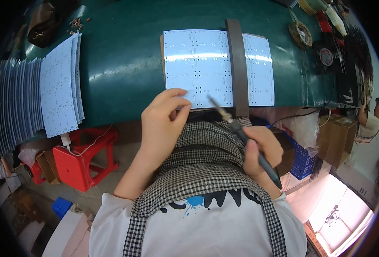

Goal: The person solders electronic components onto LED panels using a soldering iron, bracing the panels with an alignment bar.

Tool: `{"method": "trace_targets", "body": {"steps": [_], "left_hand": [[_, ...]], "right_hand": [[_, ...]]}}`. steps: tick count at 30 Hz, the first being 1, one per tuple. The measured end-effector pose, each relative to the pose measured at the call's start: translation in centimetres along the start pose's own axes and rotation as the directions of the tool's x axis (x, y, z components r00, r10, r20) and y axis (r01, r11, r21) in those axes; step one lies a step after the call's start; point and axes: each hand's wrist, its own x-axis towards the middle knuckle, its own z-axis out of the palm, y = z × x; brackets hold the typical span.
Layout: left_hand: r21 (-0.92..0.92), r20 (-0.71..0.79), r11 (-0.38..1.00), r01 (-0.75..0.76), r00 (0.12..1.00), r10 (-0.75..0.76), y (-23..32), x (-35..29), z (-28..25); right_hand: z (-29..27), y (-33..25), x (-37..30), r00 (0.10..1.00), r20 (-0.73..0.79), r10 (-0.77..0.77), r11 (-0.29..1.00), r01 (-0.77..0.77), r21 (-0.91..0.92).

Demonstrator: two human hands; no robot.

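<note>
Iron in the right hand, left fingers drawn in at the panel's near edge

We see the left hand (164, 115) reaching up from below, wrist bent, its thumb and forefinger narrowed almost together by the lower left part of the white panel (196, 70); we cannot tell from this angle whether they hold anything fine. The right hand (264, 147) is wrapped around the handle of a soldering iron (242, 133), which slants up and left so that its tip appears over the panel's lower middle.

The panel lies flat on the green counter (123, 75), close to the near edge, and a dark bar (239, 68) crosses its right part from top to bottom. On our left, bare counter runs between the panel and a row of upright white panels (60, 83). On our right, a narrower bare strip separates it from a black round-faced device (325, 56). A woven ring (301, 34) sits farther back.
</note>
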Motion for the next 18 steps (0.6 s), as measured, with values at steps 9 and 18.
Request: {"method": "trace_targets", "body": {"steps": [9,18], "left_hand": [[-0.092,-0.473,0.996,-0.011,0.880,-0.034,-2.7,0.3,-3.0],[-0.110,-0.339,0.994,0.029,0.938,-0.065,-1.5,1.7,-1.6]], "right_hand": [[1.2,4.4,7.1,0.977,0.088,0.195,0.877,-0.134,-0.461],[3.1,5.7,9.6,0.990,0.049,0.132,0.860,-0.090,-0.503]]}}
